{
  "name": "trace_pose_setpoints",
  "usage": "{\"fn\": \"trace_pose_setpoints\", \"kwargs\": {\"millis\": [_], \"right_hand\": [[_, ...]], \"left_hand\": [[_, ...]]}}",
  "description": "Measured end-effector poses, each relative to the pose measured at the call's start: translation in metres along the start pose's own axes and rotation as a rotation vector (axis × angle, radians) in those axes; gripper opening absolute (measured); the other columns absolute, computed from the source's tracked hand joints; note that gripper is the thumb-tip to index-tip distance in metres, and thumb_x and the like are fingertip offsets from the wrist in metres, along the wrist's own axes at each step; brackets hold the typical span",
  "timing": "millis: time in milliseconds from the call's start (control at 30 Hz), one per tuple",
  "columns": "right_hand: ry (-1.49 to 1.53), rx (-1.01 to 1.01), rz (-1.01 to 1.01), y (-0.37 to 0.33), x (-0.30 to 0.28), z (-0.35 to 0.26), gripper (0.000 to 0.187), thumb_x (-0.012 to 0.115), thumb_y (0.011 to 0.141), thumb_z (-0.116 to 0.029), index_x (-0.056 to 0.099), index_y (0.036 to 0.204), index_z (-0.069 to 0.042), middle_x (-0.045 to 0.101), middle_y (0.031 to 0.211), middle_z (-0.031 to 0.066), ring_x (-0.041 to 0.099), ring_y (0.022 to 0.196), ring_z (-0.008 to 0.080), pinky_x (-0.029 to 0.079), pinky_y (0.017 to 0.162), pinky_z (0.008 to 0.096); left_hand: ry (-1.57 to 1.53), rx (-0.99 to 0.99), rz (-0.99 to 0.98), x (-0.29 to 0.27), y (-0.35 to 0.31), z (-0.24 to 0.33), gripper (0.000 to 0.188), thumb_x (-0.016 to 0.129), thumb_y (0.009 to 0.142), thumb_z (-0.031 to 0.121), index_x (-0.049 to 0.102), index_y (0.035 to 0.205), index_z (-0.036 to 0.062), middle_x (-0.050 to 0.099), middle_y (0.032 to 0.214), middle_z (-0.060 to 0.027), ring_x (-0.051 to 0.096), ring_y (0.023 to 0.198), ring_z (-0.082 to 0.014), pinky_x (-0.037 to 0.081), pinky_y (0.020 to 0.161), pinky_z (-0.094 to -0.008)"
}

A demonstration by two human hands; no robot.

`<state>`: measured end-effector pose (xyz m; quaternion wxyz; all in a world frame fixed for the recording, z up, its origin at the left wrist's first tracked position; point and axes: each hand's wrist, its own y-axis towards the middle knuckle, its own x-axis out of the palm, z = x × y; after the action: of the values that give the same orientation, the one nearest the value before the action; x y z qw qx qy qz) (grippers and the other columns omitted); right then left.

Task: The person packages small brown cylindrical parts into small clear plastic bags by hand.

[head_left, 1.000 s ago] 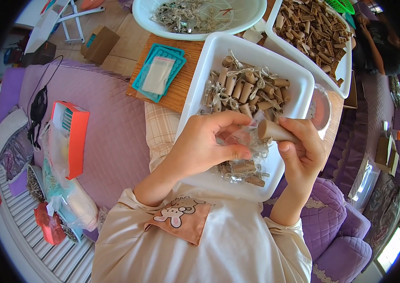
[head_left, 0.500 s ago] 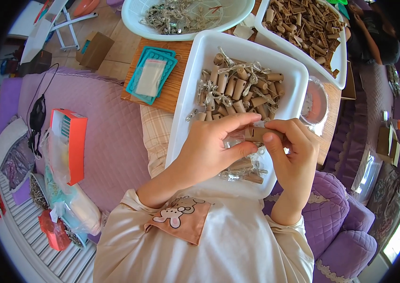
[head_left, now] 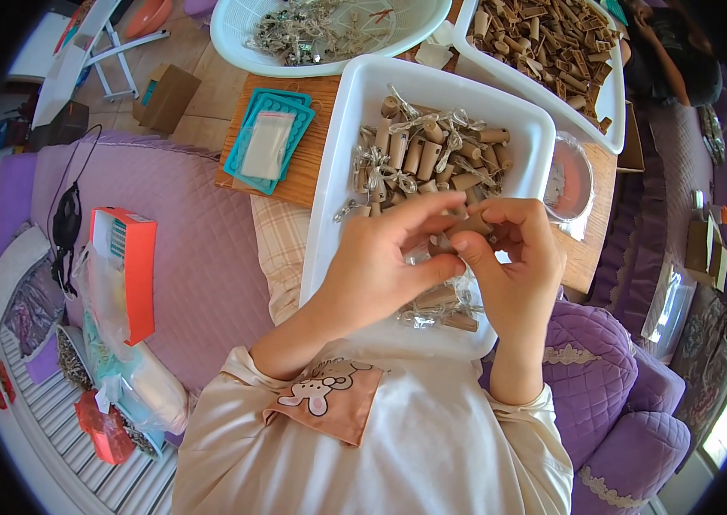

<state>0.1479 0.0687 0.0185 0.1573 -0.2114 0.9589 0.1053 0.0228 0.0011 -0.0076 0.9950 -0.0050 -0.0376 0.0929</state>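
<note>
Both hands meet over the near part of a white plastic bin (head_left: 326,184). Between the thumb and fingers of my right hand (head_left: 520,262) is a tan cork-shaped cylinder (head_left: 472,225), tilted and partly covered by the fingers. My left hand (head_left: 387,251) closes its thumb and fingertips around the cylinder's left end, where its exact grip is partly hidden. In the bin, behind the hands, lie several similar cork-shaped pieces with coiled clear wire (head_left: 415,154). More coiled wire and tan pieces (head_left: 441,307) lie below the hands, toward me.
Loose brown pieces fill a second white tray (head_left: 544,51) at the back right. A pale green basket (head_left: 329,69) holds tangled wire lights. Teal trays (head_left: 274,103) carry clear bags (head_left: 269,146). Right of the bin stands a round clear tub (head_left: 571,176); an orange box (head_left: 140,275) lies left.
The cylinder has turned and tilted, so its dark slot no longer shows. My right hand has moved slightly left, and its fingers are curled more. The left hand stays nearly in place.
</note>
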Motion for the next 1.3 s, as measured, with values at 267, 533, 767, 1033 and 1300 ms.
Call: {"fn": "trace_pose_setpoints", "kwargs": {"millis": [267,533,767,1033,1300], "right_hand": [[-0.057,-0.37,-0.11,0.002,-0.005,0.021,0.026,0.073,0.064,-0.012,0.061,0.085,-0.001,0.056,0.098,0.0112,0.056,0.083,0.023,0.047,0.069,0.0301],[0.725,0.135,0.029,-0.012,0.011,0.018,0.03,0.066,0.076,-0.013,0.056,0.101,0.0,0.052,0.107,0.0139,0.055,0.088,0.0155,0.046,0.072,0.025],[0.453,0.188,-0.012,-0.02,0.015,0.021,0.021,0.049,0.089,-0.012,0.057,0.1,0.004,0.057,0.083,0.002,0.049,0.069,0.0046,0.039,0.06,0.0158],[0.294,0.099,-0.021,-0.018,0.016,0.005,0.013,0.053,0.08,0.001,0.06,0.09,0.004,0.062,0.076,0.0088,0.054,0.065,0.0088,0.043,0.057,0.0204],[-0.116,-0.235,-0.129,-0.012,0.001,-0.009,0.024,0.061,0.067,0.006,0.061,0.091,0.002,0.061,0.074,0.0106,0.055,0.06,0.0215,0.044,0.054,0.0284]], "left_hand": [[-0.386,-0.165,-0.017,-0.012,0.01,0.006,0.06,0.071,0.069,0.003,0.043,0.121,0.0015,0.061,0.095,-0.0119,0.057,0.087,-0.0114,0.048,0.072,-0.0222],[-0.49,-0.121,0.033,0.002,0.016,0.008,0.06,0.07,0.071,0.006,0.039,0.122,0.0002,0.062,0.094,-0.0125,0.059,0.085,-0.0139,0.049,0.068,-0.0203],[-0.063,0.286,0.23,0.006,0.011,-0.006,0.052,0.07,0.07,0.007,0.045,0.115,0.0012,0.058,0.103,-0.0121,0.056,0.092,-0.0153,0.046,0.077,-0.027],[0.713,0.708,0.29,-0.007,0.009,0.023,0.021,0.072,0.06,0.001,0.062,0.079,0.0035,0.055,0.102,-0.0127,0.053,0.099,-0.028,0.047,0.079,-0.0339],[0.616,0.425,0.061,-0.015,0.01,0.05,0.02,0.07,0.058,-0.004,0.061,0.074,0.0037,0.059,0.093,-0.0085,0.059,0.09,-0.0243,0.049,0.072,-0.031]]}}
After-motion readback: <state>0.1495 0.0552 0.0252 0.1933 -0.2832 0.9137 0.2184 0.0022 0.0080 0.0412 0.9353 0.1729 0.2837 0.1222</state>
